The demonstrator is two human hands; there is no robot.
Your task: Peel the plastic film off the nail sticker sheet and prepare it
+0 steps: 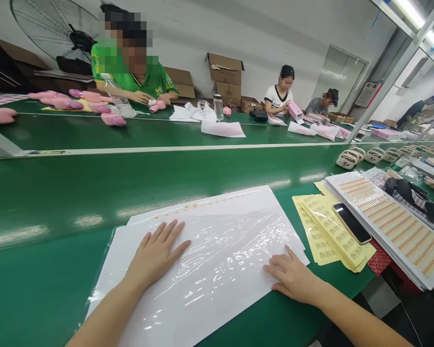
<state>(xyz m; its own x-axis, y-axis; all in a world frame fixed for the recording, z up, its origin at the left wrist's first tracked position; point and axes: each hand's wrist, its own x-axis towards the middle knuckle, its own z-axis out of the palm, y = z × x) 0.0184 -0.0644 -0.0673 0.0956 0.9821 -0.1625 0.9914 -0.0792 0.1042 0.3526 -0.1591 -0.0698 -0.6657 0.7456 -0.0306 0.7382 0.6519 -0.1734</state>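
Observation:
Large white sheets (217, 260) lie on the green bench in front of me, under a shiny clear film. A few small orange marks show along their far edge. My left hand (157, 255) rests flat on the left part of the film, fingers stretched out and apart. On the right side of the sheets, near their edge, my right hand (289, 274) presses down with its fingers spread. Neither hand grips anything. Right of the sheets are yellow sticker sheets (321, 226) with a black-screened phone (351, 223) on top.
A thick stack of sheets with orange rows (394, 217) overhangs the bench's right edge, a black strapped object (415, 197) on it. Several white items (347, 159) line the belt. Across it, a co-worker in green (155, 82) handles a pink item near pink pieces (61, 101).

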